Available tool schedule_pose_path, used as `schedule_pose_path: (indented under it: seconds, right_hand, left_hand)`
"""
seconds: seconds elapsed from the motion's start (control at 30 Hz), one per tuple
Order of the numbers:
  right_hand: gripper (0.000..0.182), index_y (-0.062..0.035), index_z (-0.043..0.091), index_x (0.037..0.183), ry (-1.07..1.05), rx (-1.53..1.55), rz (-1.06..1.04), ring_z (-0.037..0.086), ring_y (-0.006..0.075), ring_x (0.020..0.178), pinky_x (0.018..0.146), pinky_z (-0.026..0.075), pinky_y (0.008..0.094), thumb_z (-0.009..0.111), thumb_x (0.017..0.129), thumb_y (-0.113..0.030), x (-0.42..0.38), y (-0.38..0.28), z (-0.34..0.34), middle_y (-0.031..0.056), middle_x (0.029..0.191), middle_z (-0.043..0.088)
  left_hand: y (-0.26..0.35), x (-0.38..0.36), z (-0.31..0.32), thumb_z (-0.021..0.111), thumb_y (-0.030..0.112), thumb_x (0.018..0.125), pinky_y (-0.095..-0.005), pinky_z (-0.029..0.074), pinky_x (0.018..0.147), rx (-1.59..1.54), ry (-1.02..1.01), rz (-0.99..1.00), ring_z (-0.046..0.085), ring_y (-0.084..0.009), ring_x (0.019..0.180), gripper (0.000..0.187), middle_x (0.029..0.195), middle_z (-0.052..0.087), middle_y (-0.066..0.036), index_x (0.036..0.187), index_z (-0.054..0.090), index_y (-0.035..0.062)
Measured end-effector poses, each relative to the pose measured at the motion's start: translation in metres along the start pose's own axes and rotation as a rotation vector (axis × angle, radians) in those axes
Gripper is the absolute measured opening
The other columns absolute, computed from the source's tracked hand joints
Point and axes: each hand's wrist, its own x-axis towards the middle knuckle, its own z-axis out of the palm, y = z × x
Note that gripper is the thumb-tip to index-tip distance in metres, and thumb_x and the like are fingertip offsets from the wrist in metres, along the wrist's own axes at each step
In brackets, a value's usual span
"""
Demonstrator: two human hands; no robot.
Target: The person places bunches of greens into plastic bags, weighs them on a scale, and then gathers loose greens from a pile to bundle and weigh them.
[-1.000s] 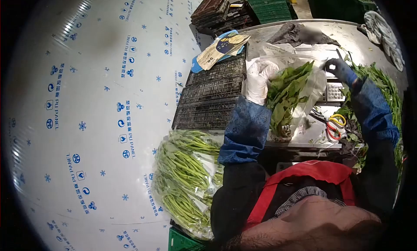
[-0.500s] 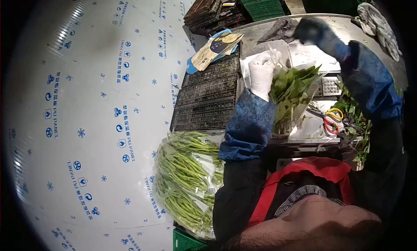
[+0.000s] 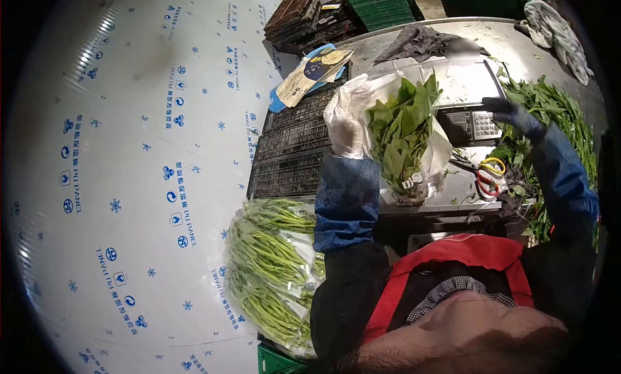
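Observation:
My left hand [image 3: 347, 118], in a white glove, is wrapped round the left side of a clear plastic bag [image 3: 437, 155]. Leafy greens [image 3: 402, 125] stand inside the bag, their leaves at its open top. My right hand [image 3: 515, 117], in a dark glove, is over the right edge of a scale's keypad [image 3: 484, 124], fingers apart and holding nothing. Scissors [image 3: 486, 173] with yellow and red handles lie below the keypad. Loose greens [image 3: 550, 109] are heaped beside my right forearm.
Bagged green stems [image 3: 275, 270] lie at the lower left, below black crates [image 3: 291, 148]. Printed packaging [image 3: 314, 76] rests on the crates. A dark cloth [image 3: 417, 44] and a pale cloth [image 3: 557, 41] are at the back. Green crates [image 3: 378, 9] stand beyond.
My left hand and the bag have shifted left, and the bag has turned. My right hand has come down from the back of the table to the scale's keypad.

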Motion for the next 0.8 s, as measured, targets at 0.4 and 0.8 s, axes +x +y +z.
schedule_pose_path:
  seconds: [0.4, 0.8]
  right_hand:
    - [0.027, -0.0036, 0.059, 0.105, 0.172, 0.467, -0.139, 0.058, 0.0143, 0.092, 0.083, 0.047, 0.0283, 0.056, 0.085, -0.023, 0.189, -0.076, 0.07, 0.0072, 0.099, 0.061]
    - [0.036, -0.0035, 0.059, 0.103, -0.037, -0.049, -0.536, 0.06, 0.0162, 0.085, 0.078, 0.048, 0.0293, 0.055, 0.085, -0.033, 0.204, -0.231, 0.087, 0.0082, 0.095, 0.063]
  left_hand:
    - [0.035, 0.009, -0.083, 0.039, 0.028, 0.093, -0.0334, 0.05, 0.083, 0.488, 0.298, 0.199, 0.058, -0.0248, 0.094, 0.04, 0.103, 0.057, -0.019, 0.104, 0.054, -0.0066]
    - [0.118, 0.003, -0.084, 0.035, 0.042, 0.092, -0.0325, 0.05, 0.072, 0.413, 0.383, 0.181, 0.061, -0.0199, 0.077, 0.048, 0.088, 0.062, -0.011, 0.111, 0.053, 0.0009]
